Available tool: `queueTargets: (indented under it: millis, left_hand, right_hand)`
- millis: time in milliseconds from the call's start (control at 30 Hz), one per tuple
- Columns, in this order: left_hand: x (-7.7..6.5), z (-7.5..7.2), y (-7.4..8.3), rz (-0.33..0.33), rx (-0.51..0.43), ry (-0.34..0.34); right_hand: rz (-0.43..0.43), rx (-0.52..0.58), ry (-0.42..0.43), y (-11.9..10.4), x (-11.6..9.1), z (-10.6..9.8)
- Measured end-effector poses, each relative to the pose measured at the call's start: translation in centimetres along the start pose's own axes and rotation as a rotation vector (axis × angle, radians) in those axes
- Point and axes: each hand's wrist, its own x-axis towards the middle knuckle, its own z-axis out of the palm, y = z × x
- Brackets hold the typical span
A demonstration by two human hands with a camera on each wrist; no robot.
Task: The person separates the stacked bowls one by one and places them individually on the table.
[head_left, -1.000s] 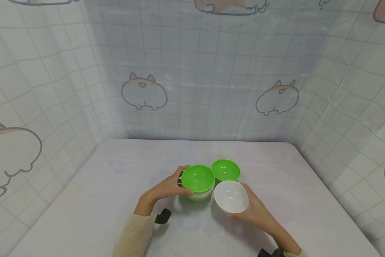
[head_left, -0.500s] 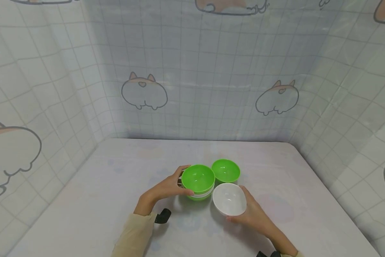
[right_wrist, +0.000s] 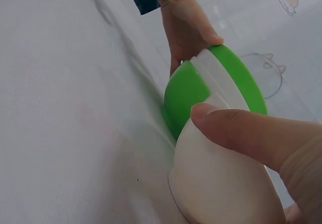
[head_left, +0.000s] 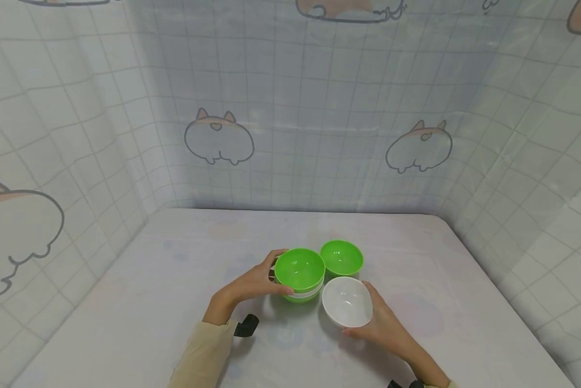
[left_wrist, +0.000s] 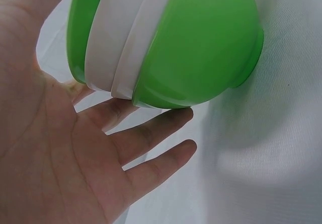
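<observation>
A stack of bowls [head_left: 300,272] stands on the table, green at top and bottom with two white bowls between. My left hand [head_left: 256,280] grips it from the left, thumb near the front rim; in the left wrist view the fingers [left_wrist: 156,128] lie along its side. Just right of the stack is a white bowl [head_left: 347,302], which my right hand [head_left: 385,326] holds by its right side. The right thumb [right_wrist: 236,128] presses on its outer wall near the rim. Behind the white bowl sits a single green bowl [head_left: 341,258].
A pale cloth covers the table [head_left: 174,258]. Grid-patterned curtains [head_left: 295,108] with cartoon dogs rise at the back and both sides. A black strap piece [head_left: 246,326] sits at the left wrist.
My right hand has brought the white bowl slightly nearer to me and a little left, with hardly any motion in the last half second. The left hand and the stack stay put.
</observation>
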Motion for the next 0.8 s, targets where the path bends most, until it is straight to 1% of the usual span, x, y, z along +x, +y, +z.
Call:
queueTargets:
  millis: [167,233,367,533,700,800]
  left_hand:
    - [0.1,0.01,-0.1,0.002,0.009,0.0]
    - [0.13,0.05,-0.11,0.013,0.018,-0.001]
    - [0.1,0.06,-0.17,0.044,0.075,0.009]
    - [0.01,0.09,-0.17,0.049,0.164,0.028]
    - [-0.15,0.15,0.08,0.038,0.177,0.034]
    - [-0.26,0.11,0.13,0.036,0.178,0.038]
  right_hand:
    - [-0.047,0.027,-0.004,0.24,0.05,0.02]
    - [-0.069,0.03,-0.003,0.3,0.04,0.02]
    - [-0.086,0.032,-0.008,0.37,-0.04,0.1]
    - [-0.037,-0.008,-0.025,0.33,-0.32,0.08]
    - [0.016,-0.089,-0.061,0.07,-0.57,-0.2]
    - [0.042,-0.112,-0.067,-0.5,-0.61,-0.6]
